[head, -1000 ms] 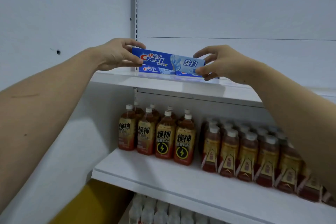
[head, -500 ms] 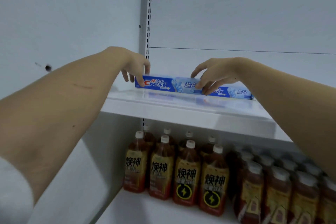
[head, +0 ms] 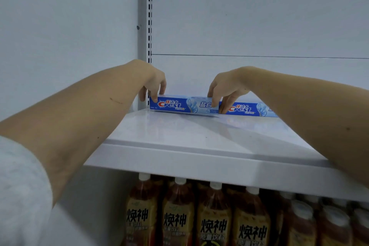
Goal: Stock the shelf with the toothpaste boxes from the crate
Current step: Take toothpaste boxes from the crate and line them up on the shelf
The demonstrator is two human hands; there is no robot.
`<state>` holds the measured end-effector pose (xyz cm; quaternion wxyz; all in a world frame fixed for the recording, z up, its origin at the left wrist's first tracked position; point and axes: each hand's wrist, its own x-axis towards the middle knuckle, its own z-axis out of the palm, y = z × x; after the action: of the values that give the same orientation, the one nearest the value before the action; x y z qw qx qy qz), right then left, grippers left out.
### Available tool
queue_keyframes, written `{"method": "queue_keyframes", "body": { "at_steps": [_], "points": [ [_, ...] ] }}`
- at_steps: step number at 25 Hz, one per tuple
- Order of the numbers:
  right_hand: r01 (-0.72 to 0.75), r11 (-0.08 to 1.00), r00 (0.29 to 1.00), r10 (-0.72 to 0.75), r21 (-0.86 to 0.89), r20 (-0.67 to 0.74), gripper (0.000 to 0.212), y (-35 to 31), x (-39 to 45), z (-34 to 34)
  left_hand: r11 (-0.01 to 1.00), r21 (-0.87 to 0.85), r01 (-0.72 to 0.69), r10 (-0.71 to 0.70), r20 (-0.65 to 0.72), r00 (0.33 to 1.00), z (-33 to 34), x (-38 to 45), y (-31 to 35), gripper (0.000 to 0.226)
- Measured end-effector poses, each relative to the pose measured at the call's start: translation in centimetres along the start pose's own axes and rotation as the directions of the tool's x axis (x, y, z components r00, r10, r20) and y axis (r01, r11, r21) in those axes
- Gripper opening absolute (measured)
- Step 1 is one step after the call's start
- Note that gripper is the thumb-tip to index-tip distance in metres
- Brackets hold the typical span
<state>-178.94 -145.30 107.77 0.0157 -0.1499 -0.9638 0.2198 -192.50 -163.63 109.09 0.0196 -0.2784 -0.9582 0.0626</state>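
A blue Crest toothpaste box [head: 179,105] lies lengthwise at the back left of the white top shelf [head: 199,136], resting on the shelf surface. My left hand [head: 153,84] pinches its left end from above, and my right hand [head: 223,90] pinches its right end. A second identical toothpaste box [head: 247,109] lies just to the right, end to end with the first, partly hidden behind my right forearm. The crate is out of view.
A slotted metal upright [head: 148,26] runs up the back wall at the shelf's left corner. Below the top shelf stand several brown tea bottles [head: 179,215] with yellow labels. The white back panel [head: 249,16] rises behind the boxes.
Both hands carried the box from in front of the shelf edge back to the rear left corner and set it down. The camera moved closer and higher.
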Motion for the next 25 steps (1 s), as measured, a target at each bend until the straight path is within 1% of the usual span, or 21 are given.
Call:
{"method": "queue_keyframes", "body": {
  "at_steps": [4,8,11,14,16,19,21,23,25],
  "points": [
    [-0.015,1.0,1.0,0.015,-0.01,-0.017,0.041,1.0,1.6,0.7,0.996,-0.092,-0.016,0.016,-0.007,1.0,0.5,2.1,-0.7,0.026],
    [-0.019,0.995,1.0,0.02,0.099,-0.008,0.042,1.3,0.9,0.5,0.982,-0.183,-0.04,0.034,-0.035,0.999,0.6,2.1,-1.4,0.019],
    [0.001,0.993,0.999,0.006,0.12,-0.052,0.04,1.3,0.0,0.0,0.979,-0.199,-0.041,0.033,-0.043,0.999,0.4,1.2,-1.1,0.022],
    [0.028,0.989,0.994,-0.013,0.146,-0.106,0.039,1.4,-1.4,-0.8,0.978,-0.198,-0.062,0.041,-0.111,0.993,0.0,-0.5,-0.4,0.024],
    [0.048,0.988,0.989,-0.025,0.15,-0.149,0.038,1.8,-2.8,-1.3,0.964,-0.252,-0.085,0.045,-0.16,0.986,-0.1,-2.1,0.4,0.026],
    [0.059,0.981,0.977,-0.018,0.185,-0.213,0.042,3.1,-5.7,-1.7,0.939,-0.336,-0.069,0.006,-0.185,0.983,-0.1,-5.3,2.5,0.04],
    [0.085,0.967,0.965,-0.02,0.24,-0.26,0.046,4.3,-7.9,-2.0,0.897,-0.437,-0.072,-0.033,-0.229,0.973,0.0,-7.9,4.1,0.048],
    [0.122,0.932,0.953,-0.014,0.342,-0.302,0.049,5.7,-10.3,-2.2,0.788,-0.61,-0.088,-0.098,-0.266,0.959,0.0,-10.6,5.9,0.051],
    [0.175,0.872,0.937,-0.004,0.458,-0.35,0.052,7.2,-13.1,-2.3,0.663,-0.743,-0.094,-0.173,-0.274,0.946,0.4,-13.5,8.1,0.053]
  ]
}}
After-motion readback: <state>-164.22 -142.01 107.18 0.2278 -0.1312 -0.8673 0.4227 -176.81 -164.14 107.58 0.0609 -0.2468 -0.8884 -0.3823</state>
